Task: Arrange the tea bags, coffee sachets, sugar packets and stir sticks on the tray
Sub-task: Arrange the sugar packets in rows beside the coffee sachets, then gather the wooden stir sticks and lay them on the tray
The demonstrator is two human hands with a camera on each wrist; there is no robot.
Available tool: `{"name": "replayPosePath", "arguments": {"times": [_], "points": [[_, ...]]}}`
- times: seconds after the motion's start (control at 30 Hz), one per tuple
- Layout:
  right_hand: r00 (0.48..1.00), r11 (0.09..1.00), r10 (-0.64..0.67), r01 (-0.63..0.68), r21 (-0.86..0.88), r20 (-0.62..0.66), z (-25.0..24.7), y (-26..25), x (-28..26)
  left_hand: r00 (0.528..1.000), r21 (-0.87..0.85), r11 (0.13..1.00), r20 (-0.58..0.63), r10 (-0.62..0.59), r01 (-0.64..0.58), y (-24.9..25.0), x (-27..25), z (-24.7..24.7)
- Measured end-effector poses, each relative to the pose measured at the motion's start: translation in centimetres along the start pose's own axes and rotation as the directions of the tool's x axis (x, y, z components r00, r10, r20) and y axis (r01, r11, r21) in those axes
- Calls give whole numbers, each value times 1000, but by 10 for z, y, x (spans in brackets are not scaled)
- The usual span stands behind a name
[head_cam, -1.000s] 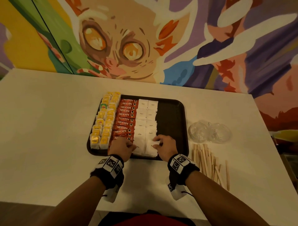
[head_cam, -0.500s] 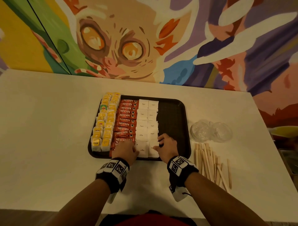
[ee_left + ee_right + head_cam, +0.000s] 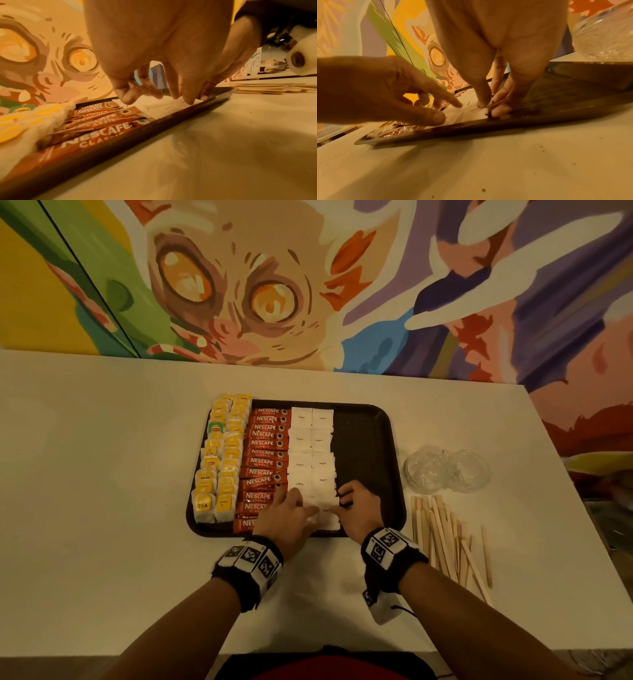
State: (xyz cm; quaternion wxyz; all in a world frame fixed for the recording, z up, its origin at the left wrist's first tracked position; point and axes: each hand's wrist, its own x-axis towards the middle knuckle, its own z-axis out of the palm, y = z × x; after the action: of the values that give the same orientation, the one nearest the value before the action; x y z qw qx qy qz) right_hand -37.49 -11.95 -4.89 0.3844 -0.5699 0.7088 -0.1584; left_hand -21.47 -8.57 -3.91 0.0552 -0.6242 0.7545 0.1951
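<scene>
**Sugar columns nearly squared, sticks yet to come**

Both hands are down at the near rim of the tray [image 3: 397, 474], working the last sugar packets [image 3: 322, 510]. The left hand [image 3: 286, 517] spreads straight fingers and presses fingertips onto the white paper, nothing clamped. The right hand [image 3: 359, 513] has thumb and fingers bearing on the packets' right edge; whether it pinches one or only nudges cannot be told. Step in hand looks like truing up the sugar rows. On the tray, tea bags [image 3: 221, 460] fill the left side, coffee sachets [image 3: 265, 460] sit beside them with long axes running across the tray, then sugar. The tray's right strip is bare. Stir sticks [image 3: 445, 542] lie off the tray, just right of it, loosely fanned, long axes running near-to-far. Next move likely calls for gathering them and laying them lengthwise in that strip.
</scene>
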Motion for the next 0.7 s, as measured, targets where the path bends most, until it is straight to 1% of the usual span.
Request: {"name": "replayPosePath", "arguments": {"times": [0.1, 0.13, 0.2, 0.3, 0.37, 0.43, 0.5, 0.57, 0.63, 0.7], "points": [[1000, 1000, -4, 4, 18, 13, 0, 1, -1, 996, 58, 998, 84, -10, 5, -4, 0, 5], [1000, 1000, -5, 5, 28, 20, -1, 1, -2, 995, 73, 997, 95, -16, 9, -7, 0, 8], [999, 999, -12, 10, 45, 40, -3, 2, -3, 997, 64, 997, 66, -41, 37, -6, 0, 8], [998, 996, -39, 34, 80, 58, -13, 6, -7, 996, -39, 995, -18, -88, 88, 3, -5, 1], [997, 994, -64, 59, 96, 43, -25, 11, -13, 994, -75, 995, -84, -74, 67, 13, -4, -1], [997, 991, -76, 74, 114, 19, -41, 22, -20, 992, -151, 987, -106, -70, 54, 27, -4, -4], [997, 990, -78, 79, 116, -8, -61, 39, -27, 993, -240, 971, -109, -48, 21, 49, -2, -8], [996, 991, -62, 69, 116, -58, -81, 56, -32, 994, -320, 947, -105, 1, -35, 71, 0, -12], [993, 993, -23, 36, 111, -118, -103, 76, -37, 997, -388, 919, -73, 40, -65, 96, 2, -13], [984, 997, 20, -7, 71, -177, -124, 95, -40, 998, -453, 889, -25, 59, -64, 120, 7, -12]]}}
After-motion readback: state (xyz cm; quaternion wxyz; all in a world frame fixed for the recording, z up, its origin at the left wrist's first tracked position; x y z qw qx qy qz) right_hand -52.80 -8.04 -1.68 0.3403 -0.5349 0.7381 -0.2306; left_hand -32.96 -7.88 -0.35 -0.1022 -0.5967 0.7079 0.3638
